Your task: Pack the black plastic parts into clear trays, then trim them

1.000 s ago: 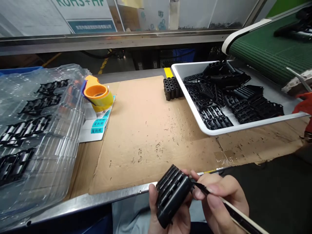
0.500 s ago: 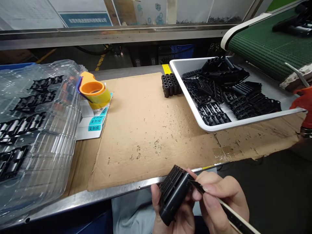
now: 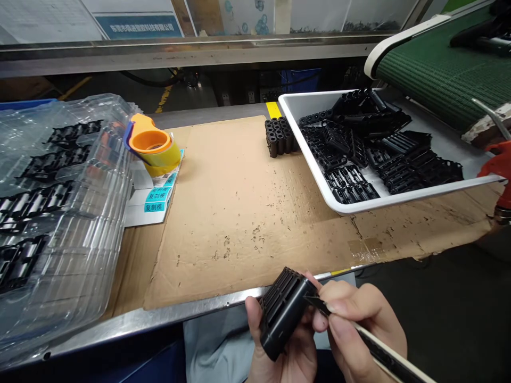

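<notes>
My left hand (image 3: 279, 340) grips a black ribbed plastic part (image 3: 282, 311), a slotted moulded block, near the steel front edge of the bench. My right hand (image 3: 359, 319) holds a long-handled trimming knife (image 3: 379, 346) like a pen. Its dark blade (image 3: 318, 305) rests against the near corner of the part. The fingers of both hands meet around that corner, hiding part of the block and the blade's tip.
A cardboard sheet (image 3: 239, 234) covers the bench. On it stand a white tray (image 3: 311, 111) heaped with black parts, a block of black tubes (image 3: 278, 137), an orange tape dispenser (image 3: 149, 143), and labels (image 3: 154, 205). A transparent blister tray (image 3: 67, 213) holds black parts at left. A green conveyor belt (image 3: 439, 64) runs behind. A co-worker's red-gloved hand (image 3: 497, 170) is at right.
Both hands and the black part have shifted slightly up in view, and the part has tilted a little. The blade stays at its corner. The scene drifts slightly upward as my head moves.
</notes>
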